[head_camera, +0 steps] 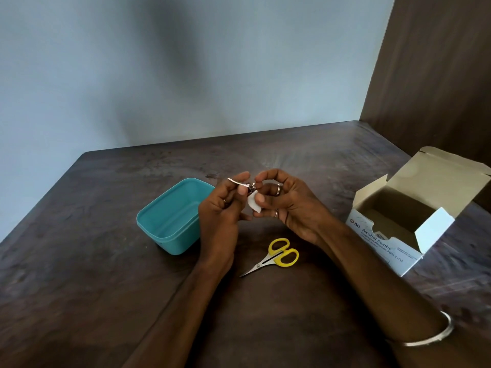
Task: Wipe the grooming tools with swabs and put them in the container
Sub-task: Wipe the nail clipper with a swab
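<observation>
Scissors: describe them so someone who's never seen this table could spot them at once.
On the dark wooden table, look between the teal container on the left and the open white swab box on the right. The scissors lie flat there, just nearer the camera than the person's hands. They are small, shut, and alone in having yellow handle loops.

Light: soft, even daylight falling, moderately dim | Shadow: broad diffuse dark patch lying on wall (170,62), upper centre | Glare: faint sheen showing on table (305,155) | Distortion: wide-angle bending edges | Focus: slight softness overall
</observation>
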